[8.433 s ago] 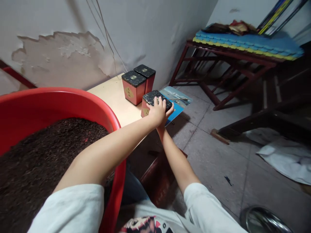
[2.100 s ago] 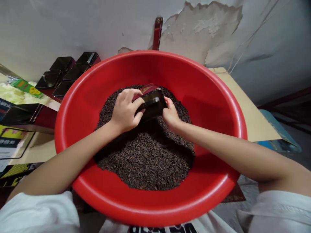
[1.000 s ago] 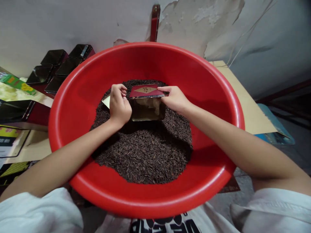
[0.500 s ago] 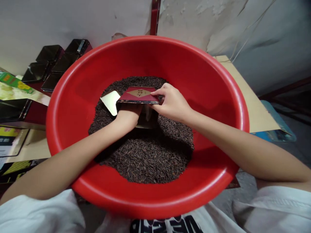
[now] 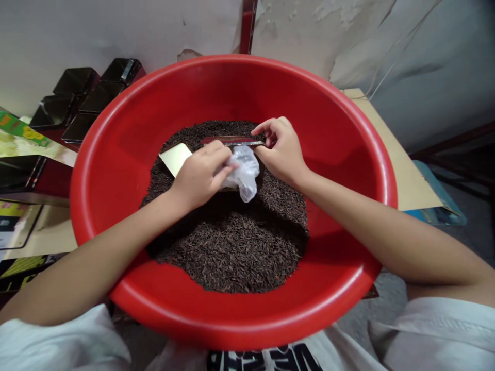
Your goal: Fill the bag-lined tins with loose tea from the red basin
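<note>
My right hand (image 5: 282,149) pinches the rim of a dark red tin (image 5: 228,139), which lies in the tea with its mouth towards me. A clear plastic bag (image 5: 245,172) bulges crumpled out of that mouth. My left hand (image 5: 203,172) grips the bag with thumb and fingers, in front of the tin. Most of the tin is hidden behind the bag and my left hand. To the left of it, a lid (image 5: 176,158) with a pale gold inside rests on the tea. Dark loose tea leaves (image 5: 232,252) are heaped around them.
A large red basin (image 5: 232,332) surrounds the tea, its high rim under both my forearms. Several dark red tins (image 5: 77,82) stand outside it at the left. Another tin (image 5: 42,180) lies nearer. Cardboard (image 5: 402,165) extends to the right, and a wall (image 5: 301,31) rises behind.
My left hand has come out of the tin and drawn the plastic bag partly out with it. The tin has tilted, so its labelled face now shows only as a thin strip.
</note>
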Demonstrator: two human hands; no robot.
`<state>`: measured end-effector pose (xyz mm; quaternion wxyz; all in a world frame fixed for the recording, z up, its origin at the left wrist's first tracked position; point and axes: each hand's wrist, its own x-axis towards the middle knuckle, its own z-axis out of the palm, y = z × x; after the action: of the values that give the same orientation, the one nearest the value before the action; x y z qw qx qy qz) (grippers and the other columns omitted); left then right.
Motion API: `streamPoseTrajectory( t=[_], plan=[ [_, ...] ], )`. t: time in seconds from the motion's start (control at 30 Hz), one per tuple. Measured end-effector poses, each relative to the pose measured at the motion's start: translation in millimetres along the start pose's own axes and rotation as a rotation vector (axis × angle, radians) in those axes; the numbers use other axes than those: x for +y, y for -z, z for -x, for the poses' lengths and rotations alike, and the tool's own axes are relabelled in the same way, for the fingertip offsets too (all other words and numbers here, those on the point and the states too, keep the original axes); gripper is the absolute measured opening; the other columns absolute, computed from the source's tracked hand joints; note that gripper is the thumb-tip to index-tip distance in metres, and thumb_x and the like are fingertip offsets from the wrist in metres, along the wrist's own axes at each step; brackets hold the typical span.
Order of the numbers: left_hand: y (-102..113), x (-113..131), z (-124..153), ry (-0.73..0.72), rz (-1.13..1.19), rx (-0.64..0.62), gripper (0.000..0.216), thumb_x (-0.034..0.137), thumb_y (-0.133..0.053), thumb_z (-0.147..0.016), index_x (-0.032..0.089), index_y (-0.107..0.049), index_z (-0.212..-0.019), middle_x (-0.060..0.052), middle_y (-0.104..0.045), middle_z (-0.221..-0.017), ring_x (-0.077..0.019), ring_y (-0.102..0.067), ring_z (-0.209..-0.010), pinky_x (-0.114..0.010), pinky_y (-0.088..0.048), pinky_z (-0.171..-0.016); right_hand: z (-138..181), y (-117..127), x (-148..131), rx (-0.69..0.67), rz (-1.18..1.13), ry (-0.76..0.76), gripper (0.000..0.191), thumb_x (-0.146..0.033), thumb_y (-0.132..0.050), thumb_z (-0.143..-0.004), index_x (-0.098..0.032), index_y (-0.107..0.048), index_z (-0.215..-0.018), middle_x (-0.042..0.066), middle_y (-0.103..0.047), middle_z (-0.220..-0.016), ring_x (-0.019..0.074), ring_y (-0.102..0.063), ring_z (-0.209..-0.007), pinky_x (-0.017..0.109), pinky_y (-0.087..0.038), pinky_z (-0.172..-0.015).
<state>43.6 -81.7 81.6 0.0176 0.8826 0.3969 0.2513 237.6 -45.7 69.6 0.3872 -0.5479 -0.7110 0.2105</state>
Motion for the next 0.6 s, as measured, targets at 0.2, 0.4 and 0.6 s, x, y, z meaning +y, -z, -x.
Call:
streamPoseTrajectory(
  t=[0.2, 0.4, 0.6],
  plan=[
    [5.7, -13.8, -1.1, 0.181, 0.035, 0.205, 0.022, 0.027, -0.039, -0.095, 0.018, -0.058, -0.090, -0.002, -0.065, -0.079, -0.0160, -0.062, -0.074, -0.027, -0.047, -0.068, 13.0, 15.4, -20.1, -0.018, 0.073, 0.492, 0.044, -0.058, -0.060, -0.079, -0.020, -0.059, -0.103, 0.008, -0.057, -0.096, 0.0229, -0.054, -0.091, 0.041, -0.045, -0.083],
    [-2.3, -15.9, -0.4, 0.225, 0.149, 0.252, 0.034, 0.045, -0.030, -0.099, 0.022, -0.055, -0.103, -0.002, -0.065, -0.084, -0.0146, -0.062, -0.072, -0.025, -0.047, -0.066, 25.6, 6.7, -25.6, -0.109, 0.174, 0.538, 0.029, -0.045, -0.055, -0.088, -0.019, -0.059, -0.100, 0.005, -0.060, -0.085, 0.0199, -0.058, -0.083, 0.039, -0.044, -0.080],
    [-19.4, -29.8, 5.6, 0.029, -0.013, 0.438, 0.069, 0.080, -0.037, -0.079, 0.024, -0.040, -0.119, -0.010, -0.056, -0.104, -0.0244, -0.059, -0.098, -0.041, -0.047, -0.086, 16.0, 8.8, -19.2, -0.019, -0.295, 0.130, 0.035, -0.049, -0.044, -0.094, -0.020, -0.060, -0.085, 0.002, -0.060, -0.078, 0.0159, -0.060, -0.077, 0.032, -0.050, -0.071]
  ],
)
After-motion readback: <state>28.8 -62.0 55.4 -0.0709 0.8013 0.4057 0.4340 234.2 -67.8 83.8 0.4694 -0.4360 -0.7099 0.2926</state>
